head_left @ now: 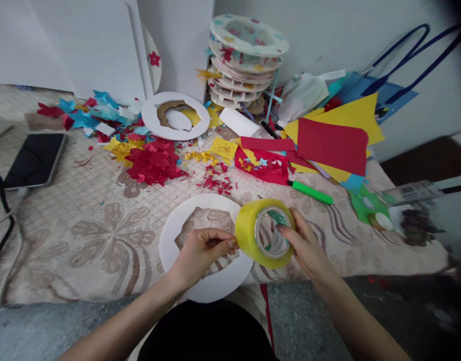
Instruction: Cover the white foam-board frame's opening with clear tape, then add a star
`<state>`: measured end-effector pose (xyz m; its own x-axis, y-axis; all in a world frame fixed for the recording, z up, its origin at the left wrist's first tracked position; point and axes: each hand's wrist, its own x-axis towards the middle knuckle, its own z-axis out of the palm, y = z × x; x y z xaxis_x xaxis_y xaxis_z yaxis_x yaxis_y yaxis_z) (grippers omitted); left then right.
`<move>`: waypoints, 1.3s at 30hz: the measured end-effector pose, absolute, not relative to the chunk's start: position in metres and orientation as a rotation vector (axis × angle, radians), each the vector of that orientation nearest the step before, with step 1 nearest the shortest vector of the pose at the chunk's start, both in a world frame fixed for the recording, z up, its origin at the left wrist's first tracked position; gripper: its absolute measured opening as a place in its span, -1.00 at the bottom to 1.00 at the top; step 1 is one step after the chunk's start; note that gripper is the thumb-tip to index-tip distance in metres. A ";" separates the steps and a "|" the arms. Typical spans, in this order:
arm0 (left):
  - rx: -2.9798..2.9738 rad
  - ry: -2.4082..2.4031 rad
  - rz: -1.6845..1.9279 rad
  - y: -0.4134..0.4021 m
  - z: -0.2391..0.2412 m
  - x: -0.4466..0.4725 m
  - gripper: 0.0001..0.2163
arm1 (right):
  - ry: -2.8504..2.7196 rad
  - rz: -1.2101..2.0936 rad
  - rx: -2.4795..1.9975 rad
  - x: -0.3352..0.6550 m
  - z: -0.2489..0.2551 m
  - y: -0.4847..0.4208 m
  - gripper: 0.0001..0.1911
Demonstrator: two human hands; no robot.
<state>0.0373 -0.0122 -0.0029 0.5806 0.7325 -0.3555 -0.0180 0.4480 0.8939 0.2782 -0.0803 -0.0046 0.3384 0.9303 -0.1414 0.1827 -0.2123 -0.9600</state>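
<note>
A wide roll of yellowish clear tape (266,231) is held up by my right hand (305,245), whose fingers reach into the core. My left hand (204,249) pinches the roll's outer edge at the left, fingers pressed together on the tape end. Both hover over a white paper ring (170,240) with a cut-out middle, lying on the patterned cloth near the front edge.
Red paper scraps (155,163), blue scraps (83,113), red and yellow sheets (333,143), a green marker (312,192), a second white ring (175,116) and a stack of decorated rings (245,60) lie behind. A phone (36,160) sits at left, a blue bag (380,95) at right.
</note>
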 end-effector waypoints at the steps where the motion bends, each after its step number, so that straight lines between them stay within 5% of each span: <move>1: 1.024 0.836 0.535 -0.012 -0.004 0.037 -0.87 | -1.023 0.971 -1.644 0.278 -0.004 -0.080 -0.85; 13: 1.409 1.002 0.504 -0.010 0.006 0.033 -0.92 | -1.166 0.847 -1.748 0.277 0.010 -0.080 -0.75; 29: 0.526 0.734 0.311 -0.023 -0.007 0.035 -0.62 | -1.089 0.851 -1.669 0.285 -0.001 -0.088 -0.70; 39: 0.137 0.658 0.462 -0.041 -0.003 0.050 -0.70 | -1.089 0.829 -1.653 0.279 -0.002 -0.089 -0.70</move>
